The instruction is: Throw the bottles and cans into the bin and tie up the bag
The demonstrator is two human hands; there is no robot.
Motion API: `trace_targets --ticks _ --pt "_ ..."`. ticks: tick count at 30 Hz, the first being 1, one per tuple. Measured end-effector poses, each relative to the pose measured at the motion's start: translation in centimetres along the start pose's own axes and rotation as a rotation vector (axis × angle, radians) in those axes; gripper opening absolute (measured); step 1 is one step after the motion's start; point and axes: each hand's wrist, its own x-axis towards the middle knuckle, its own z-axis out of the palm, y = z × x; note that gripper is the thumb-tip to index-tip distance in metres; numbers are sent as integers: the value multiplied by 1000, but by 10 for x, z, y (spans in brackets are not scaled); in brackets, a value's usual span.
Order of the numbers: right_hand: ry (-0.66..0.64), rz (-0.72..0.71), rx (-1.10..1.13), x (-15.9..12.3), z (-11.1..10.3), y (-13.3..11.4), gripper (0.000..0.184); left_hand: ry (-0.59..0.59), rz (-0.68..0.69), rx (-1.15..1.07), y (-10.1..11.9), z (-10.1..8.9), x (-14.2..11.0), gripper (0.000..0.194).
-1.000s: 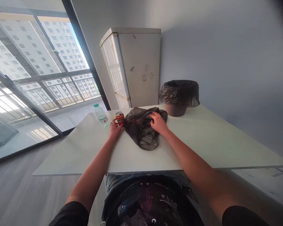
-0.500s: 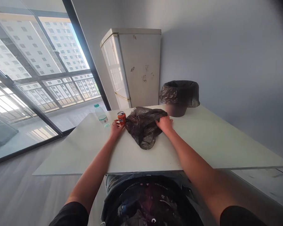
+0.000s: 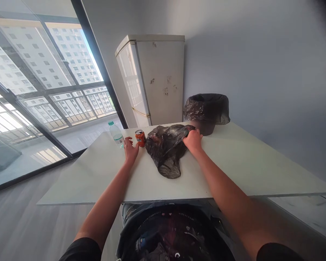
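Observation:
My right hand (image 3: pixel 193 140) grips the upper right edge of a crumpled black plastic bag (image 3: pixel 168 148) that lies on the white table (image 3: pixel 97 174). The bag's left end comes close to an orange drink can (image 3: pixel 140 139), which stands upright. Just left of the can is my left hand (image 3: pixel 130 149), its fingers apart and holding nothing. Beyond that hand a clear plastic bottle (image 3: pixel 115 133) with a green cap stands upright, its lower part partly behind my fingers.
A bin (image 3: pixel 203 127) lined with a black bag stands at the table's back right. Behind the table is a worn white refrigerator (image 3: pixel 163 79). Glass sliding doors (image 3: pixel 49 94) are on the left, a grey wall (image 3: pixel 260 79) on the right.
My left hand has moved off the can, a little to the left toward the bottle. My right hand has shifted slightly right with the bag's edge, and the bag has changed shape.

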Motion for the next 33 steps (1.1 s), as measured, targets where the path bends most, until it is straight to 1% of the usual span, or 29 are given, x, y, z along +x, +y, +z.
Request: trace_targets --ticks 2,4,7,10,13,15,17,19,22,24,26,28,30,31,33 --pt "62 -11 68 0 -4 -3 32 21 15 -11 4 -1 -1 41" --pt "164 -45 120 -1 -9 -5 32 58 42 -31 7 -1 -2 37" --pt "389 -126 188 -3 -16 -6 32 116 99 -66 12 -2 -4 28" --pt "589 -226 244 -5 -21 -7 32 133 169 -101 17 -2 -6 22" --pt "694 -292 270 -7 -27 -8 29 121 247 -150 22 -1 -9 18" --pt "720 -318 299 -8 -31 -10 29 63 299 -212 26 0 -13 16" --pt "723 -335 349 -10 -36 -11 28 -61 355 -295 32 0 -17 19" --pt "712 -339 411 -12 -41 -11 27 -225 434 -372 38 0 -21 25" --pt "682 -331 532 -12 -46 -10 34 -478 565 -434 47 -1 -28 32" --pt "671 -328 648 -10 -48 -8 40 -633 625 -435 51 1 -32 36" --pt "649 -329 842 -6 -49 -7 43 -773 668 -402 52 3 -35 36" --pt "558 -327 1143 -2 -50 -7 45 -899 711 -346 51 6 -38 36" --pt "390 -297 1450 1 -51 -9 48 -990 736 -304 50 8 -39 36" --pt "297 -272 1550 2 -52 -10 50 -1015 738 -301 50 8 -39 37" --pt "134 -226 1611 1 -53 -13 56 -1030 712 -343 51 9 -40 38"
